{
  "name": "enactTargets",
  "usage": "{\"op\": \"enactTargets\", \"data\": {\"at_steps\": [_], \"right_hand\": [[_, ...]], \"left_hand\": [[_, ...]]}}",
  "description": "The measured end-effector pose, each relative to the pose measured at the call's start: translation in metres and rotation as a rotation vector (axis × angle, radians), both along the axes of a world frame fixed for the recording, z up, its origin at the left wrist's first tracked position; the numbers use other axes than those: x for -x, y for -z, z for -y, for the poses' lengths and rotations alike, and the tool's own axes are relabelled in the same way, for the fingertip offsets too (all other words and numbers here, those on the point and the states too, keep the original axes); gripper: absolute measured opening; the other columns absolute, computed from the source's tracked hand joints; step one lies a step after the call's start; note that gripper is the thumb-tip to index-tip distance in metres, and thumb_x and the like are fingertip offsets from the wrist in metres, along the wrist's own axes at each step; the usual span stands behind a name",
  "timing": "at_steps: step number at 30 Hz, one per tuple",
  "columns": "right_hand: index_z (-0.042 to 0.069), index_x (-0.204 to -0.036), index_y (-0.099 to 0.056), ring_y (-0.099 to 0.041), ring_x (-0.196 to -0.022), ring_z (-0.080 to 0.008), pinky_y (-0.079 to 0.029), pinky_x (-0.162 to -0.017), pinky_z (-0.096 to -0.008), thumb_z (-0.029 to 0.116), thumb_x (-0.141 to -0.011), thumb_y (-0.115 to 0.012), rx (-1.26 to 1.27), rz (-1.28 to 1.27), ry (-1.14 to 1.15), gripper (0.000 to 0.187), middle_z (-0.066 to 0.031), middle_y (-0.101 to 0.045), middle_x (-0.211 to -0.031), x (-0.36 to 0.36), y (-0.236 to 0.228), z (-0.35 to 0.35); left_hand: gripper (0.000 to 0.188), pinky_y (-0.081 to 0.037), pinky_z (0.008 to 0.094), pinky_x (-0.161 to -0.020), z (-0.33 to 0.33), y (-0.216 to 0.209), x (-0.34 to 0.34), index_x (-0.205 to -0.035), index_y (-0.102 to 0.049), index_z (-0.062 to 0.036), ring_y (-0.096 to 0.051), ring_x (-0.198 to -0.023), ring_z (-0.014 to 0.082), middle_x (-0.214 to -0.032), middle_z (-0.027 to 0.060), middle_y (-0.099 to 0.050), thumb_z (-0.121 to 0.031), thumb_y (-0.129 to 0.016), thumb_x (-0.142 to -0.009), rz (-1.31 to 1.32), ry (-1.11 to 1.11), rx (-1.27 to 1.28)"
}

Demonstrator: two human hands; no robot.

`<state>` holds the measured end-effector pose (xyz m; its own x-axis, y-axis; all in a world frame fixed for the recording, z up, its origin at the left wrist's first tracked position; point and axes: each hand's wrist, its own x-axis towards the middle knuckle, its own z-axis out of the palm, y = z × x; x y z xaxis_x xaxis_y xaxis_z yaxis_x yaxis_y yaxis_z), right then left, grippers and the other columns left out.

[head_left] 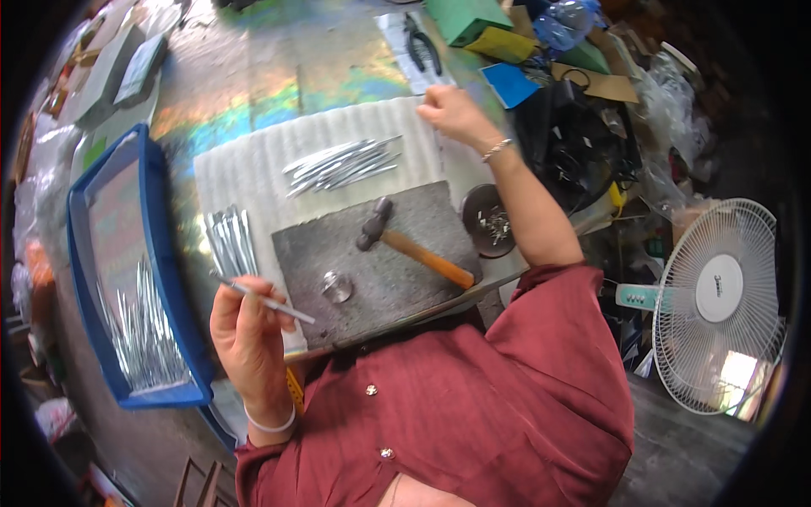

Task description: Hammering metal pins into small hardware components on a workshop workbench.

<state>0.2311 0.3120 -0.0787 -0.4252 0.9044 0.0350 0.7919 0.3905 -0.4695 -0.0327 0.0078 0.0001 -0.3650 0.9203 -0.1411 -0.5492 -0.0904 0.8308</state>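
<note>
My left hand [245,338], at the near left, pinches a thin grey metal rod [274,306] between fingers and thumb. It hovers by the near left corner of a dark stone-like slab [317,245]. A ball-peen hammer [422,254] with a wooden handle lies on the slab, beside a small round shiny metal piece [336,286]. Out at the far right of a white foam sheet [245,160], my right hand [456,114] is closed; whatever its fingers hold is hidden. Black-handled pliers [422,49] lie just beyond it. Two bundles of metal rods [342,165] rest on the foam.
At left stands a blue tray [156,186] holding many rods [144,338]. A dark bowl [470,207] of small metal pieces sits right of the slab. A white fan [718,304] stands at right; a black bag [574,144], green box [463,19] and plastic crowd the far right.
</note>
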Motion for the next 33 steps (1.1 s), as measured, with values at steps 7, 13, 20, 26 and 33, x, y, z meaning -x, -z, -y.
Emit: {"op": "enactTargets", "data": {"at_steps": [7, 13, 20, 26, 33], "right_hand": [[0.003, -0.116, -0.054, -0.061, -0.069, -0.0148, -0.049, -0.061, -0.0308, 0.017, -0.081, -0.065, 0.119, -0.284, -0.241, 0.039, -0.0087, -0.062, -0.089, 0.035, -0.071, 0.097], [-0.001, -0.112, -0.058, -0.055, -0.068, -0.0047, -0.044, -0.057, -0.0178, 0.002, -0.084, -0.065, 0.613, -0.928, -0.532, 0.030, -0.0045, -0.063, -0.090, 0.058, -0.079, 0.194], [-0.005, -0.098, -0.062, -0.051, -0.053, -0.0036, -0.041, -0.049, -0.0171, 0.004, -0.091, -0.058, 1.015, -1.109, -0.208, 0.013, -0.0034, -0.061, -0.070, 0.060, -0.090, 0.211], [-0.003, -0.095, -0.061, -0.047, -0.051, -0.0017, -0.036, -0.045, -0.0165, 0.005, -0.090, -0.060, 1.062, -1.000, -0.233, 0.010, -0.0013, -0.059, -0.067, 0.070, -0.080, 0.226], [-0.001, -0.093, -0.059, -0.046, -0.050, -0.0011, -0.035, -0.043, -0.0162, 0.009, -0.091, -0.060, 1.223, -1.019, -0.139, 0.011, -0.0005, -0.059, -0.066, 0.079, -0.081, 0.228]], "left_hand": [[0.013, -0.054, 0.0220, -0.057, -0.009, 0.006, -0.008, -0.105, -0.052, -0.0049, -0.062, -0.067, 0.0150, -0.089, 0.0130, -0.059, -0.008, -0.056, -0.092, 0.344, -0.019, 0.042], [0.008, -0.059, 0.0278, -0.064, -0.014, 0.017, -0.035, -0.098, -0.052, -0.0044, -0.064, -0.075, 0.0187, -0.095, 0.0152, -0.061, -0.006, -0.056, -0.091, 0.679, 0.191, 0.114], [0.008, -0.054, 0.0247, -0.067, 0.006, 0.009, -0.031, -0.091, -0.056, 0.0005, -0.065, -0.075, 0.0141, -0.087, 0.0115, -0.066, -0.002, -0.063, -0.087, 0.185, 0.522, 0.186], [0.013, -0.049, 0.0215, -0.065, 0.022, 0.002, -0.024, -0.095, -0.056, 0.0009, -0.062, -0.073, 0.0082, -0.078, 0.0057, -0.065, -0.002, -0.065, -0.085, -0.386, 0.587, 0.159], [0.015, -0.045, 0.0205, -0.055, 0.030, 0.012, -0.025, -0.095, -0.053, 0.0002, -0.057, -0.061, 0.0037, -0.067, 0.0019, -0.060, -0.006, -0.064, -0.087, -0.224, 0.623, 0.144]]}}
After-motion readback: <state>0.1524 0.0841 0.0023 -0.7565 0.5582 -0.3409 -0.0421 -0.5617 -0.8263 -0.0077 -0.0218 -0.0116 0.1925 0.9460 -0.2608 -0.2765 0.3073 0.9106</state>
